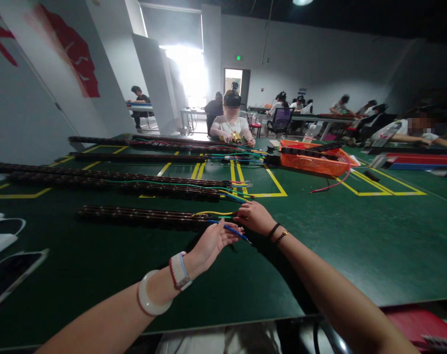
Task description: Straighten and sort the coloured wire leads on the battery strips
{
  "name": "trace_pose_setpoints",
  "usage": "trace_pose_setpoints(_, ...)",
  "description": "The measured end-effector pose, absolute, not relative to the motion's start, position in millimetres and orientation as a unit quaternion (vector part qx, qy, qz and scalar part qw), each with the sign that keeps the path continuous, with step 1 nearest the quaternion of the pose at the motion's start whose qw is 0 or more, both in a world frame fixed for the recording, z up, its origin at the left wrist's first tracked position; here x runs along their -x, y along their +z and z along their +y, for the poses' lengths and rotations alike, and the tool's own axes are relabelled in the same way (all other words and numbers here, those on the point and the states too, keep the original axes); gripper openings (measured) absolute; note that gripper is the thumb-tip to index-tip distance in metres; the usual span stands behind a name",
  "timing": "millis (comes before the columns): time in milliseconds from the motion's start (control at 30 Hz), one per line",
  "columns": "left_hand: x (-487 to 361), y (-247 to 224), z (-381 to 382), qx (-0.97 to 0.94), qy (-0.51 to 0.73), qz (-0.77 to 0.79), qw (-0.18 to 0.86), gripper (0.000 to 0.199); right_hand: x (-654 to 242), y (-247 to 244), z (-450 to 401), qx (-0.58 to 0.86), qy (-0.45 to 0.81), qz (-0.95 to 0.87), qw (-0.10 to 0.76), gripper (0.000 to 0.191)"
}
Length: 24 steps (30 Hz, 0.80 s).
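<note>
A long dark bundle of strips [142, 215] lies across the table in front of me, with wires coming out of its right end. My left hand [212, 241] is palm up under that end. A blue wire [234, 230] runs between its thumb and outstretched fingers. My right hand [257, 217] is palm down just beyond it, fingers closed around wire ends beside a yellow wire [212, 213] and a green wire [225, 217]. Its fingertips partly hide which wires they pinch. Behind my hands lies a thicker strip bundle [135, 184], its coloured wires reaching toward my right hand.
More long bundles [142, 157] lie farther back on the green table [356, 246], over yellow tape outlines. An orange basket [312, 162] holds dark parts and a pink wire. A phone-like dark object [15, 275] lies at left. Opposite sits a person [231, 125] with a yellow tool.
</note>
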<state>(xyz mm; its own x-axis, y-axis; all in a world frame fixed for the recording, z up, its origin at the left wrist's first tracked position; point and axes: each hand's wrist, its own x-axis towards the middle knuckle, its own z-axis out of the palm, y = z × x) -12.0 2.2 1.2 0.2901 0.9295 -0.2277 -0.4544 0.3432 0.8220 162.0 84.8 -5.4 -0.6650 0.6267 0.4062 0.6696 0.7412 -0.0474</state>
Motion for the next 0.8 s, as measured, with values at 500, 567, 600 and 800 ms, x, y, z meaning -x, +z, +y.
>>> trace_pose_setpoints(500,11.8,-0.8,-0.1,-0.313,0.495,0.369,0.722,0.03,-167.3,-2.1,86.1,0.312,-0.049,-0.93,0.187,0.025)
trace_pose_setpoints(567,12.2,-1.2,0.2,-0.312,0.494,0.365,0.725,0.03,-168.6,1.7,84.5,0.292,-0.04,-0.938,0.18,0.027)
trace_pose_setpoints(600,12.4,-1.3,0.5,-0.31,0.493,0.364,0.727,0.03,-168.9,3.9,83.6,0.284,-0.031,-0.941,0.18,0.029)
trace_pose_setpoints(800,14.1,1.0,3.0,-0.289,0.489,0.358,0.741,0.027,-165.4,18.8,72.9,0.228,0.047,-0.951,0.204,0.037)
